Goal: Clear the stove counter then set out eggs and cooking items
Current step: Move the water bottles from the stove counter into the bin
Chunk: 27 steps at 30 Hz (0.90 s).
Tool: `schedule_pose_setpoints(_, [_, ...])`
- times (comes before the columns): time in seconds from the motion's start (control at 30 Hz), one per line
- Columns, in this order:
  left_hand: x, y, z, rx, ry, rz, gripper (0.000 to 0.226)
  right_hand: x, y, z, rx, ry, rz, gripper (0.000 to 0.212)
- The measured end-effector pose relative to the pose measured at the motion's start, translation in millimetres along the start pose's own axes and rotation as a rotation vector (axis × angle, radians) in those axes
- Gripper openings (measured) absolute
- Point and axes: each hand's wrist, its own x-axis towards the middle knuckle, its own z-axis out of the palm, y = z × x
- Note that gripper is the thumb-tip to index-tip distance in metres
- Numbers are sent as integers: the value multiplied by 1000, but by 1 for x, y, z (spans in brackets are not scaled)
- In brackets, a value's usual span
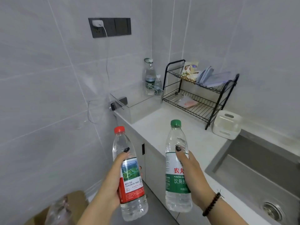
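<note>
Above the counter (162, 127) edge, left hand (110, 181) gripping red-capped bottle (129, 172), right hand (194, 176) gripping green-capped bottle (177, 166)

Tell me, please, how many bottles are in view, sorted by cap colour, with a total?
Red cap: 1, the red-cap bottle in the left hand.
Green cap: 1, the green-cap bottle in the right hand.
White cap: 2, the tall bottle and the short bottle in the far corner.
Total: 4 bottles.
</note>
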Motion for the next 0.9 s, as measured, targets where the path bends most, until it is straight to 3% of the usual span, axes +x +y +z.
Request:
schedule_pose_setpoints(0.33, [114, 89, 3, -46, 89, 80, 63, 156, -40, 54, -41, -91, -2, 36])
schedule_pose_setpoints(0.63, [229, 192, -28, 82, -9, 180, 59, 274, -55, 131, -13, -34, 1, 45])
schedule_pose_setpoints(0.9, [311, 261, 1, 115, -68, 267, 57, 359, -77, 149, -7, 66, -20, 33])
